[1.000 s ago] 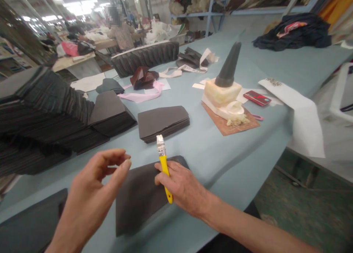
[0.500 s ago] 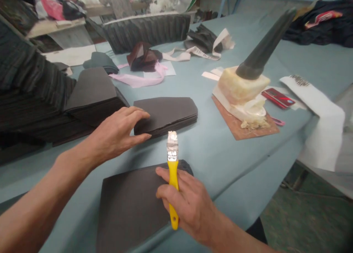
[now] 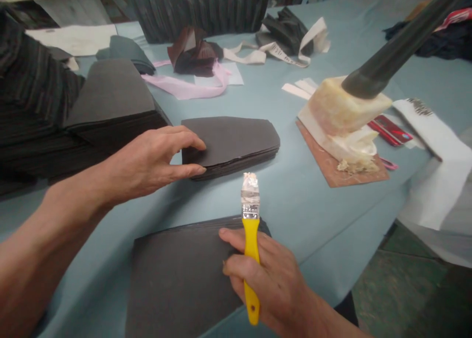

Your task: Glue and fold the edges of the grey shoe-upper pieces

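Note:
My right hand (image 3: pixel 271 276) grips a yellow-handled paintbrush (image 3: pixel 251 244), its bristles up and caked with whitish matter. Under that hand lies a stack of dark grey cut sheets (image 3: pixel 180 279), close to me. My left hand (image 3: pixel 165 156) has its thumb and fingers apart at the left end of a smaller stack of dark pieces (image 3: pixel 236 139). Its fingertips overlap the top and front edge of this stack; whether they press on it I cannot tell.
A pale block with a thick dark handle (image 3: pixel 346 107) stands on a brown board (image 3: pixel 320 156) at right, beside a red card (image 3: pixel 393 130). Tall dark stacks (image 3: pixel 110 92) rise at left. Pink ribbon (image 3: pixel 188 86) and white tape (image 3: pixel 280 53) lie behind on the blue-green table (image 3: pixel 295 195).
The view has tilted down and come closer. Both hands keep nearly the same places over the stacks, and the brush stays upright in my right hand.

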Motion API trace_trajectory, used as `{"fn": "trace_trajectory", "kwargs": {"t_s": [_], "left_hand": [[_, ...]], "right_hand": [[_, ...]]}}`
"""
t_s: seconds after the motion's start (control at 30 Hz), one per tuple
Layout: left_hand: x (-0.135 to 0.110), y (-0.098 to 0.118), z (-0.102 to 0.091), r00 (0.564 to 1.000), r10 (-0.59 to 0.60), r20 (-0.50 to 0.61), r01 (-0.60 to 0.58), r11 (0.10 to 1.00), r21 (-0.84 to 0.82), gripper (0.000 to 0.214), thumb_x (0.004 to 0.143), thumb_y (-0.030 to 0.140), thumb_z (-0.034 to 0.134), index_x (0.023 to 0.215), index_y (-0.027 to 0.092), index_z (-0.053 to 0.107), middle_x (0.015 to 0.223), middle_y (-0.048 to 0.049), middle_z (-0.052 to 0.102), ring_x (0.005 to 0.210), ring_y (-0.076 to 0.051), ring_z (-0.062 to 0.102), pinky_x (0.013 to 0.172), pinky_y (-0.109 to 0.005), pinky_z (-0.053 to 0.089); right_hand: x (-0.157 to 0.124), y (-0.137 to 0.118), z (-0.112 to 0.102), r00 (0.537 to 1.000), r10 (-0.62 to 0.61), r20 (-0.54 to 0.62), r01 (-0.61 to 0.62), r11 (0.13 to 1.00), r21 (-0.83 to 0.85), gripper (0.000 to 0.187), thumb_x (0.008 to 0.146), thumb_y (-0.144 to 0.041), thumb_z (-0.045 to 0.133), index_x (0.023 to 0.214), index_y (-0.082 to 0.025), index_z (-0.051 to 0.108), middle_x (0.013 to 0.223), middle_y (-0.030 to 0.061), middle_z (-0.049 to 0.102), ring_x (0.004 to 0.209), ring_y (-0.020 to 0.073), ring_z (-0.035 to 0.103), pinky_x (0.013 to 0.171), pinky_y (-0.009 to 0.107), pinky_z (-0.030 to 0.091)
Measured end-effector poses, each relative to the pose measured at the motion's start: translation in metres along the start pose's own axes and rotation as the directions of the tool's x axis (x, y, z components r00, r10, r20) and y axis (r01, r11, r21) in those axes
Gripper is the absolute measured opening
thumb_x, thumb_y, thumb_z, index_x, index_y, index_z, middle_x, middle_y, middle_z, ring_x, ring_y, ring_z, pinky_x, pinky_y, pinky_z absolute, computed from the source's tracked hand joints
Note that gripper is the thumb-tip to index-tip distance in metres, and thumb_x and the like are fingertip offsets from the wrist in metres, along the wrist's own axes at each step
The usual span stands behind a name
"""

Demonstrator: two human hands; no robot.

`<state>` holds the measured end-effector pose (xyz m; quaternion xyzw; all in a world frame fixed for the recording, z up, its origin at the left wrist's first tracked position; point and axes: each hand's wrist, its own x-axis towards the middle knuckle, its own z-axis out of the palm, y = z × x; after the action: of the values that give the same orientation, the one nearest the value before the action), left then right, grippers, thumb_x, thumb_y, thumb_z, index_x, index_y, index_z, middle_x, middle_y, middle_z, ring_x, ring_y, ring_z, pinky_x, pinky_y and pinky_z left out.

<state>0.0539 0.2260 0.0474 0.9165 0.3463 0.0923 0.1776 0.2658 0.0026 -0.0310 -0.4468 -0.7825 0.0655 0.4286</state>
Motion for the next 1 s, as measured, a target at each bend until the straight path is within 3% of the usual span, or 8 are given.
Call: {"fn": "trace_trajectory", "kwargs": {"t_s": [0.27,0.43,0.53,0.6,0.67,0.73,0.83,1.0], "left_hand": [[-0.014,0.014,0.000,0.998,0.042,-0.039,-0.041,0.999,0.024,0.066,0.100,0.077,0.044,0.125,0.023,0.072,0.138,-0.0081,0.072,0.129,-0.028,0.067,0.118,-0.042,0.050],[-0.088,0.030,-0.034,0.961,-0.220,-0.166,0.242,0.963,0.120,0.060,0.106,0.066,0.048,0.139,0.018,0.067,0.142,-0.0028,0.071,0.127,-0.021,0.066,0.118,-0.035,0.049],[-0.170,0.038,-0.050,0.840,-0.498,-0.217,0.531,0.837,0.133,0.063,0.102,0.070,0.055,0.141,0.023,0.067,0.137,-0.0011,0.074,0.116,-0.022,0.069,0.104,-0.032,0.055],[-0.231,0.045,-0.052,0.698,-0.669,-0.256,0.708,0.699,0.099,0.065,0.098,0.075,0.058,0.138,0.025,0.068,0.136,-0.0029,0.075,0.115,-0.026,0.070,0.092,-0.033,0.057],[-0.286,0.052,-0.047,0.540,-0.790,-0.289,0.836,0.542,0.083,0.064,0.098,0.077,0.056,0.137,0.027,0.065,0.136,-0.0043,0.075,0.114,-0.028,0.073,0.097,-0.038,0.059],[-0.330,0.059,-0.036,0.482,-0.826,-0.292,0.874,0.477,0.095,0.058,0.098,0.074,0.057,0.130,0.026,0.065,0.131,-0.0073,0.077,0.112,-0.031,0.074,0.101,-0.045,0.059],[-0.363,0.064,-0.018,0.482,-0.828,-0.287,0.875,0.472,0.106,0.051,0.098,0.070,0.058,0.126,0.028,0.064,0.129,-0.0080,0.076,0.119,-0.034,0.072,0.112,-0.050,0.056],[-0.367,0.059,-0.008,0.541,-0.800,-0.259,0.841,0.522,0.145,0.055,0.100,0.072,0.052,0.130,0.027,0.064,0.136,-0.0115,0.071,0.131,-0.037,0.066,0.117,-0.053,0.052]], "right_hand": [[0.000,0.004,-0.001,0.999,-0.006,0.039,0.006,1.000,0.000,0.016,0.101,-0.010,0.058,0.107,-0.024,0.063,0.126,0.0123,0.084,0.108,0.0193,0.083,0.092,0.031,0.067],[0.002,0.001,-0.006,0.997,-0.033,0.063,0.037,0.997,-0.062,0.014,0.103,-0.009,0.062,0.102,-0.023,0.062,0.121,0.0131,0.086,0.105,0.0181,0.085,0.096,0.029,0.066],[-0.001,0.002,-0.008,0.994,-0.079,0.077,0.086,0.992,-0.097,0.010,0.104,-0.012,0.066,0.101,-0.021,0.063,0.115,0.0144,0.086,0.104,0.0190,0.085,0.096,0.028,0.064],[-0.003,0.004,-0.007,0.991,-0.107,0.084,0.117,0.985,-0.124,0.007,0.107,-0.019,0.065,0.101,-0.021,0.064,0.114,0.0140,0.086,0.102,0.0195,0.085,0.094,0.029,0.063],[-0.005,0.006,-0.006,0.990,-0.120,0.075,0.131,0.977,-0.168,0.007,0.109,-0.024,0.064,0.102,-0.022,0.064,0.114,0.0109,0.087,0.097,0.0186,0.085,0.090,0.029,0.063],[-0.006,0.008,-0.006,0.988,-0.142,0.066,0.153,0.966,-0.207,0.007,0.109,-0.025,0.065,0.102,-0.024,0.064,0.112,0.0069,0.087,0.092,0.0175,0.084,0.085,0.029,0.063],[-0.006,0.008,-0.006,0.984,-0.156,0.086,0.173,0.954,-0.245,0.006,0.108,-0.026,0.066,0.103,-0.026,0.063,0.111,0.0042,0.087,0.087,0.0173,0.083,0.075,0.030,0.062],[-0.003,0.005,-0.007,0.981,-0.150,0.122,0.183,0.926,-0.331,0.005,0.107,-0.025,0.067,0.105,-0.027,0.063,0.110,0.0045,0.087,0.082,0.0185,0.083,0.066,0.033,0.058]]}}
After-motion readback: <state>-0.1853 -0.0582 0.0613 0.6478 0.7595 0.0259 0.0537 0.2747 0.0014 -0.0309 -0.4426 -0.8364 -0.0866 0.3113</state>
